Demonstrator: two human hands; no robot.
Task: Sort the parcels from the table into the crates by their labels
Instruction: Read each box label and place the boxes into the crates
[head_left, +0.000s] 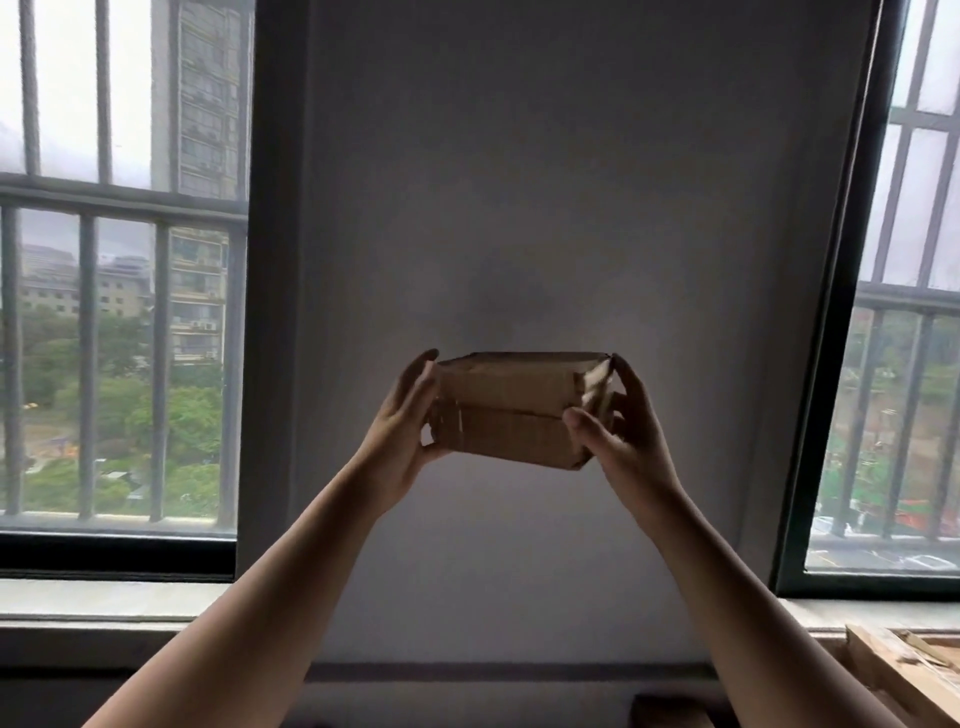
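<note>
A small brown cardboard parcel (511, 410) is held up in the air in front of the grey wall, at about the middle of the view. My left hand (402, 426) grips its left end, fingers behind and thumb in front. Its right end is clasped by my right hand (621, 431), with the thumb on the front face. The side facing me is plain cardboard with a seam across it; no label shows. Table and crates are out of view.
A grey wall (545, 208) fills the centre between two barred windows (119, 312). A stone sill (104, 597) runs below. At the bottom right corner lies another cardboard box (904, 670), and a dark brown box top (670, 714) pokes in at the bottom edge.
</note>
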